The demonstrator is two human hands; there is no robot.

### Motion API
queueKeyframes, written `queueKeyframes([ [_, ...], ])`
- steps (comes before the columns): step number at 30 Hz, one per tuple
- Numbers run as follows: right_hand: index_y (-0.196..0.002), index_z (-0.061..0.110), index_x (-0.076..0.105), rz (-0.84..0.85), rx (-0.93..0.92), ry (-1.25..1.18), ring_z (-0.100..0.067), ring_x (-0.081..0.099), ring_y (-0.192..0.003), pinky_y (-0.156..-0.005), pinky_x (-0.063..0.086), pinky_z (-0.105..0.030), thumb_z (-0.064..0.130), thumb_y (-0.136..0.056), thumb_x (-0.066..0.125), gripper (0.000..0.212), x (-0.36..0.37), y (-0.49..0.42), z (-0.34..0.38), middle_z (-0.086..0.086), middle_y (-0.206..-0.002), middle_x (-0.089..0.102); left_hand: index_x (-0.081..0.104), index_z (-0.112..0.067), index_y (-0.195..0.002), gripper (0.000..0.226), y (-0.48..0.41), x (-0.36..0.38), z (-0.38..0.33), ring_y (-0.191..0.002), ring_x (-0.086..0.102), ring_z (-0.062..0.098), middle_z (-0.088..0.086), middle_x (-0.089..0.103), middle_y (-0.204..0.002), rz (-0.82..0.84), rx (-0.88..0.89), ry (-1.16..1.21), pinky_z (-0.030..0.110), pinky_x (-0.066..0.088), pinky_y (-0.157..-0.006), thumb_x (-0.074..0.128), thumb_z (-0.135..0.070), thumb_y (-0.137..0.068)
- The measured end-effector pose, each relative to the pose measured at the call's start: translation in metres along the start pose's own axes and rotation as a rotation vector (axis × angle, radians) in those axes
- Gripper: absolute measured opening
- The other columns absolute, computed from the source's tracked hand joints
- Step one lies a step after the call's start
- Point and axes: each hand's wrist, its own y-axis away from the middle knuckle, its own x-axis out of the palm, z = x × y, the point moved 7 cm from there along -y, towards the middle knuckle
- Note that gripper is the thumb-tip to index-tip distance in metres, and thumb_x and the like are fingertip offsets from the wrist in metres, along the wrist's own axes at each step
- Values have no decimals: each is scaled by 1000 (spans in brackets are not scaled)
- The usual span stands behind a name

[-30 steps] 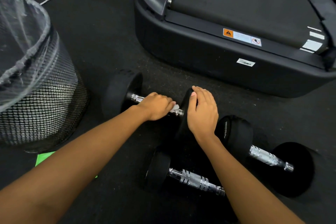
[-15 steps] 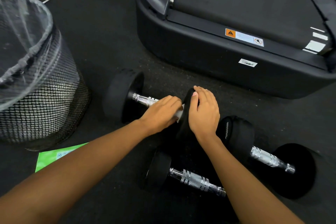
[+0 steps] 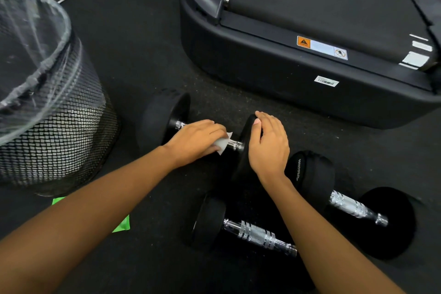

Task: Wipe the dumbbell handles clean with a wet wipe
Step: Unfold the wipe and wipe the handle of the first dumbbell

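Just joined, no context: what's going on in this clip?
A person is cleaning dumbbells on a dark gym floor. The left hand presses a white wet wipe around the chrome handle of the far dumbbell, while the right hand rests on that dumbbell's right weight head to steady it. Two more dumbbells lie nearer, untouched. A lined mesh bin stands to the left, a green packet lies near it, and a treadmill base sits behind.

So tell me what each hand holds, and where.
Left hand: white wet wipe, wrapped on the far dumbbell's handle. Right hand: rests atop that dumbbell's right weight.
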Motion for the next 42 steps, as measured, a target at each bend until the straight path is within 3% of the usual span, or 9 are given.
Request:
queueKeyframes([
  [5,-125,13,57,9,9,-15,-17,44,-127,-109,33,-39,26,-97,35,38,0,0,-1,-1,-129,57,59,-12,-123,32,2,6,14,-113,56,14,1,62,-123,34,-142,69,27,27,-108,54,-25,-94],
  [9,-126,14,56,14,6,-7,-17,43,-128,-110,32,-39,28,-96,32,41,0,1,-1,-1,-130,57,58,-16,-122,34,-15,14,13,-111,53,16,0,60,-120,159,-278,142,26,30,-101,35,-30,-100],
  [16,-125,14,57,14,1,-7,-18,44,-128,-110,32,-40,28,-97,34,39,1,1,-2,-1,-129,57,45,-19,-136,42,0,14,11,-126,41,14,-4,46,-138,201,-170,231,23,26,-105,50,-27,-95],
  [20,-125,14,57,9,2,-11,-18,44,-127,-108,34,-41,29,-96,32,41,1,1,-2,-1,-128,58,55,-8,-121,37,4,6,12,-115,52,21,6,56,-124,70,-109,123,28,34,-101,63,-19,-87],
  [25,-125,13,56,10,6,-7,-18,44,-128,-109,33,-41,27,-97,35,38,1,1,-3,-2,-129,57,59,-1,-103,25,-1,3,-6,-92,58,27,12,60,-104,-23,-82,87,40,49,-82,67,-8,-80],
  [32,-124,13,58,3,0,-19,-18,45,-126,-108,35,-41,28,-96,34,40,-1,1,0,-2,-128,58,51,-13,-128,38,-2,6,13,-121,45,13,0,52,-130,137,-175,235,22,32,-99,50,-29,-95],
  [37,-125,14,57,6,3,-11,-15,45,-127,-109,34,-39,26,-98,36,36,0,1,-1,0,-129,58,55,-12,-122,40,-19,23,12,-113,49,19,6,57,-120,285,-334,156,29,34,-98,30,-36,-100],
  [40,-125,14,56,12,5,-2,-16,44,-127,-109,34,-40,27,-97,34,38,0,1,-1,0,-129,57,60,-11,-107,40,-33,30,1,-103,55,23,8,62,-107,336,-300,76,34,34,-98,27,-34,-101],
  [42,-124,14,57,4,1,-3,-16,45,-127,-108,34,-40,28,-96,32,41,0,1,-1,-1,-129,58,60,-11,-109,38,-38,31,-7,-104,55,22,7,63,-108,332,-243,73,32,31,-100,28,-31,-101],
])
